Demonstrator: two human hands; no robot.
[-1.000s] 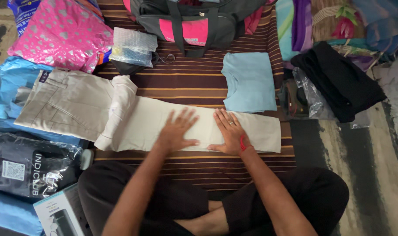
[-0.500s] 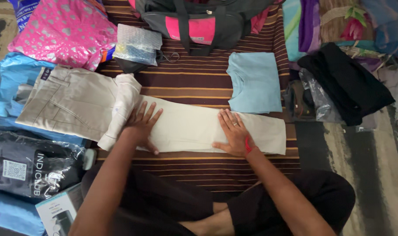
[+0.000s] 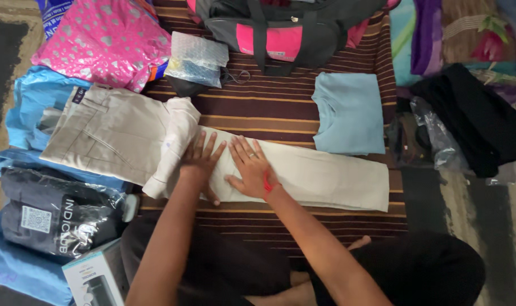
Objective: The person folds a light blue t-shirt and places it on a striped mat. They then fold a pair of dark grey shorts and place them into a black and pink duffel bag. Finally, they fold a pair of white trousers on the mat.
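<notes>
Beige trousers (image 3: 320, 175) lie stretched across a brown striped mat (image 3: 269, 107), waist at the left and legs folded together to the right. A white folded cloth (image 3: 176, 141) lies across them near the thigh. My left hand (image 3: 200, 160) rests flat on the trousers beside that cloth, fingers spread. Pressed flat right next to it is my right hand (image 3: 249, 167), with a ring and a red thread at the wrist. Neither hand holds anything.
A folded light blue shirt (image 3: 350, 112) lies behind the trouser legs. A grey and pink bag (image 3: 280, 31) stands at the back, a pink dotted packet (image 3: 102, 39) and bubble-wrapped item (image 3: 197, 58) to its left. Dark packets (image 3: 59, 215) and a box (image 3: 93, 277) sit near left; black clothes (image 3: 473, 119) right.
My left hand slid left along the trousers to the white cloth. My right hand then moved left to join it. The view shifted slightly.
</notes>
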